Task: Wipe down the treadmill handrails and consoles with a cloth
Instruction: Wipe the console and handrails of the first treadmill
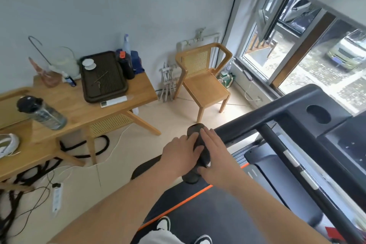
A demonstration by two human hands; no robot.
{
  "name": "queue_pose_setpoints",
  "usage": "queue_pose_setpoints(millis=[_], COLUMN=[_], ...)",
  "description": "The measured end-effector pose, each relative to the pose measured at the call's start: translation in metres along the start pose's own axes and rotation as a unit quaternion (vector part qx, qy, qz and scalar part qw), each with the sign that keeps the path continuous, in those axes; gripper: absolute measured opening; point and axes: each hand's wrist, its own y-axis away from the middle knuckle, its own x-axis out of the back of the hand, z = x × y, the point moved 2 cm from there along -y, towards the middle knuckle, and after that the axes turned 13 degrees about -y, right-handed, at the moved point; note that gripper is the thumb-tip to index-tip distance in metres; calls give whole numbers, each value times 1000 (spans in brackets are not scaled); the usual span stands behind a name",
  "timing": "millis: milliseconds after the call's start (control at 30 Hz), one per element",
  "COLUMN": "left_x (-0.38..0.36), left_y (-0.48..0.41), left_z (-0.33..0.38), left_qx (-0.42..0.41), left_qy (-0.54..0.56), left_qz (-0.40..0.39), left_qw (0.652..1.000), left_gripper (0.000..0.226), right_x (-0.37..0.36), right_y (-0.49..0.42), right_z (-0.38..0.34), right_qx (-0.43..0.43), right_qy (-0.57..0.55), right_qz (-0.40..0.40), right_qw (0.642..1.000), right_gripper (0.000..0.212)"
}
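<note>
Both hands sit on the dark cloth [193, 131], which is draped across the near left handrail [244, 126]; cloth and black rail blur together, so the edges are unclear. Left hand [179, 154] grips the cloth, fingers bent over its left side. Right hand [214, 154] lies flat on top, fingers straight and pressing, thumb low at the cloth's edge. The cloth is directly under and between the 2 hands, touching both. The rail's long axis runs from the hands up and right to the console [297, 114]. The uncovered stretch lies on the right hand's side, so that hand is nearer to it. A wipe would likely slide along that axis toward the console. The console looks not yet reached.
</note>
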Motion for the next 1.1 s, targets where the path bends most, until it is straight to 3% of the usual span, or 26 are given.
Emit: queue_pose_setpoints(millis=[133,233,433,567,633,733,800,933,1100], left_x=[-16,-14,-11,-13,-17,-27,-29,-51,-86], left_y=[49,39,-27,25,50,69,80,100,124], left_z=[-47,-52,-34,-49,-73,-122,-148,-158,-164], left_qx=[-10,-3,-8,-37,-48,64,131,164,232], left_qy=[-39,-49,71,134,226,341,275,295,363], left_qz=[12,-8,-77,15,5,-6,24,-40,-72], left_qw=[999,999,994,990,973,938,952,941,899], left_gripper=[61,58,63,44,47,49,41,38,42], right_x=[-11,-21,-35,-48,-61,-77,-76,-73,-110], right_y=[0,4,2,-10,-18,-25,-30,-53,-58], right_z=[-17,-22,-8,-13,-17,-13,-11,-23,-56], right_qx=[-20,-37,-39,36,63,74,96,120,98], right_qy=[28,24,104,161,188,235,268,346,360], right_qz=[-63,-58,11,-44,-68,-79,-57,-93,-138], right_qw=[997,997,994,985,978,966,957,926,917], right_gripper=[114,113,121,131,124,111,110,113,117])
